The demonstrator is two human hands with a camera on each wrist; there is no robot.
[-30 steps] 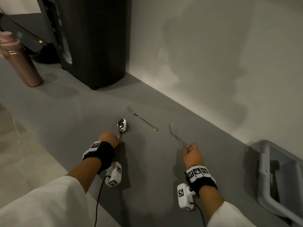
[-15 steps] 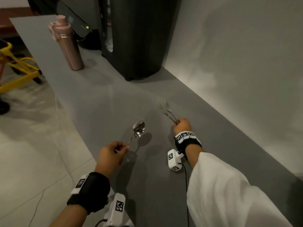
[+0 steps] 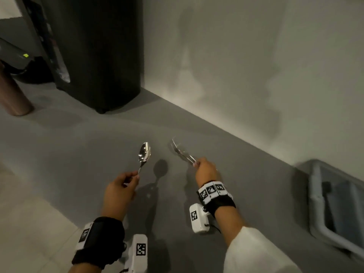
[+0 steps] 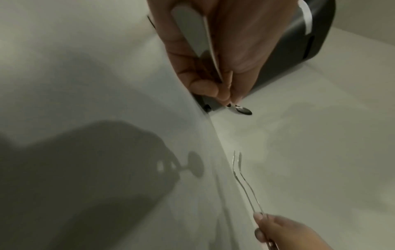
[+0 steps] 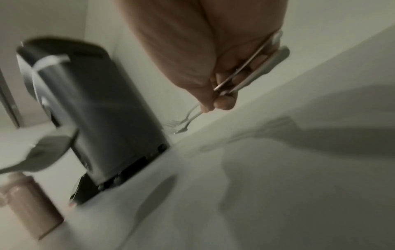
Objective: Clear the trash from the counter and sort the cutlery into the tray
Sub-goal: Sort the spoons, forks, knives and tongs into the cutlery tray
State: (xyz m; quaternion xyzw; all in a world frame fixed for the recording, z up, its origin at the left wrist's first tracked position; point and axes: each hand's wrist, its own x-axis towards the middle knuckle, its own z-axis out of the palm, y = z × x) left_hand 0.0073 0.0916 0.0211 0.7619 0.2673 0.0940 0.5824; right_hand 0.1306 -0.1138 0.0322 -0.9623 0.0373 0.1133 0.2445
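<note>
My left hand [image 3: 126, 184] pinches the handle of a shiny metal spoon [image 3: 144, 152] and holds it in the air above the grey counter [image 3: 78, 146], bowl pointing away. In the left wrist view the spoon [image 4: 242, 109] pokes out past my fingers. My right hand [image 3: 204, 170] grips two metal forks [image 3: 182, 153] together by their handles, tines pointing away to the left; the right wrist view shows both forks [image 5: 183, 122] crossing in my fist. The grey cutlery tray [image 3: 319, 203] lies on the counter at the far right, partly out of frame.
A tall black appliance [image 3: 94, 56] stands against the wall at the back left. A pink bottle [image 3: 13, 95] is at the left edge. The light wall [image 3: 256, 66] runs along the counter's far side; the tiled floor [image 3: 29, 213] lies below its near edge.
Both hands have lifted off the counter. The left took up the spoon; the right, which had one fork, picked up the second fork and now holds both.
</note>
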